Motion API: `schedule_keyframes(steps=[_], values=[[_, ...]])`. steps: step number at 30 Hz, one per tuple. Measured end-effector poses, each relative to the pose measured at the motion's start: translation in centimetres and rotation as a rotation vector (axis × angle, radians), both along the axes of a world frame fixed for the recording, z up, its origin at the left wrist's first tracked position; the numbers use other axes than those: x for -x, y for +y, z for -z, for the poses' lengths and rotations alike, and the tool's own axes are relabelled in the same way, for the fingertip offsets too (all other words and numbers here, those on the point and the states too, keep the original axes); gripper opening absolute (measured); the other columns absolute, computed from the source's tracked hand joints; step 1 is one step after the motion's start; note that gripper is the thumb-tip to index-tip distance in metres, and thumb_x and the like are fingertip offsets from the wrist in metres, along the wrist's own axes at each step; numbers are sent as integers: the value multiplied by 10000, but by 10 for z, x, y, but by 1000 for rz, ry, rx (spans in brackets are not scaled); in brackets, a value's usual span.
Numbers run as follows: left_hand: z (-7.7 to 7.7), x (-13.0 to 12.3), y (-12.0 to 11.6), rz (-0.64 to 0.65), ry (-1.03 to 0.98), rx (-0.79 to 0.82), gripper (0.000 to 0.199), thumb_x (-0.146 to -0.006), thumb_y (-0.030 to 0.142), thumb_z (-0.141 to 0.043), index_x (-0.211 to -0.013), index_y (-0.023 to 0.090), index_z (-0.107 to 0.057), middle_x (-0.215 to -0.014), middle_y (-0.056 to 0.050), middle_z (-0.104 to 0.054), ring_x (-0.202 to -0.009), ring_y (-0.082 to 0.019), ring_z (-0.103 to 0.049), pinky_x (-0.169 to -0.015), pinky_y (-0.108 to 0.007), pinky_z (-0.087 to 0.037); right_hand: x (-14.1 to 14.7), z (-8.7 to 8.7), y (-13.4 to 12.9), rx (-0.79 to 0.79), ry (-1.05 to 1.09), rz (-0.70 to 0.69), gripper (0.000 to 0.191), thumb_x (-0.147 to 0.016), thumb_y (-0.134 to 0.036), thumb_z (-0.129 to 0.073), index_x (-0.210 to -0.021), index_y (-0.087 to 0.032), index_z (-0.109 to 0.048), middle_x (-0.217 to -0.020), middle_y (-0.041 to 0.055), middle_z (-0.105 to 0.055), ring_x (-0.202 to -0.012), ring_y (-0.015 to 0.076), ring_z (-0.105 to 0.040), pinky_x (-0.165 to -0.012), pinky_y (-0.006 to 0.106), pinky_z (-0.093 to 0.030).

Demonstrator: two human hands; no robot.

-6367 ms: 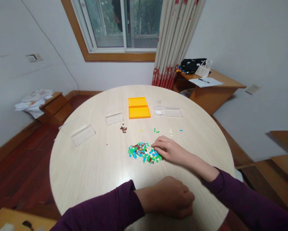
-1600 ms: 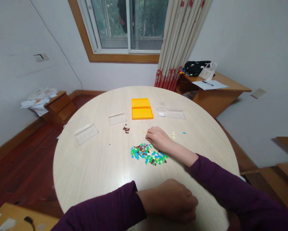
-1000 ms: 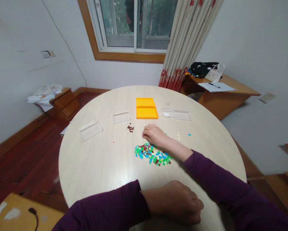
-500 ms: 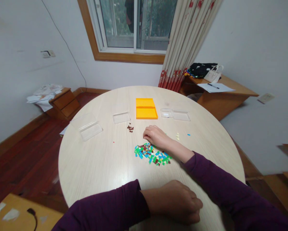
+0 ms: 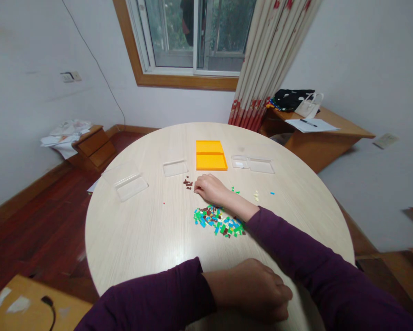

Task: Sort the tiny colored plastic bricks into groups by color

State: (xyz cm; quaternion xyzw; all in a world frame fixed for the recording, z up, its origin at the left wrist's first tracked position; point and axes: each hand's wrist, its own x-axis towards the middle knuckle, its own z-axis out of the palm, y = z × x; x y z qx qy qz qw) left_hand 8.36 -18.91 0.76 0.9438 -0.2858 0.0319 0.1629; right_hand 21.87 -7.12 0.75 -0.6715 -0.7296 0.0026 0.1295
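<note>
My right hand (image 5: 211, 188) reaches over the table with its fingertips pinched together. A tiny dark piece at the tips looks like a brown toy brick (image 5: 194, 191). Just left of these fingers lies a small group of brown bricks (image 5: 187, 184). Below the wrist spreads a mixed pile of green, blue, brown and pale yellow bricks (image 5: 220, 223). My left hand (image 5: 258, 289) rests as a loose fist near the table's front edge, away from the bricks; its palm is hidden, and nothing shows in it.
An open yellow case (image 5: 211, 162) stands at the back centre. Clear plastic boxes sit left (image 5: 132, 186), mid-left (image 5: 174, 168) and right (image 5: 261, 165). Small groups of green bricks (image 5: 235, 190) and pale yellow bricks (image 5: 256, 196), plus one blue brick (image 5: 272, 193), lie at right. A red bit (image 5: 164, 203) lies left.
My right hand has moved left, from above the mixed pile to beside the brown bricks, still pinched. Green bricks behind its wrist have come into view. My left hand has stayed put.
</note>
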Motion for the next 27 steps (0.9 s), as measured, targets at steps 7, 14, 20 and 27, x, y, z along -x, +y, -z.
schedule_keyframes(steps=[7,14,20,27], values=[[6,-1,0,6,1,34,219,-900,250,-501,-750,187,-647,-745,-34,-717,-703,-192,-680,-598,-320,-537,4,-4,14,-21,-1,5,135,-908,-175,-642,-791,-156,-708,-822,76,-678,-798,186,-545,-711,309,-321],[5,-1,-3,-7,25,23,188,-855,259,-542,-718,189,-650,-755,-45,-714,-690,-200,-678,-561,-314,-508,-2,-3,-1,-50,7,7,123,-915,-184,-635,-818,-144,-699,-851,79,-680,-817,189,-546,-759,318,-335],[2,-2,0,18,34,-35,236,-916,272,-462,-793,169,-636,-796,-26,-731,-714,-159,-665,-564,-288,-476,-11,-5,-36,-84,62,11,148,-938,-141,-573,-875,-142,-707,-875,92,-692,-839,194,-589,-798,328,-414],[-4,0,-1,-43,-8,-13,213,-868,276,-567,-677,185,-591,-696,-4,-711,-651,-149,-653,-497,-277,-406,3,13,-91,-116,188,-83,264,-970,-150,-494,-1171,-170,-664,-1113,110,-708,-1042,219,-636,-924,402,-513]])
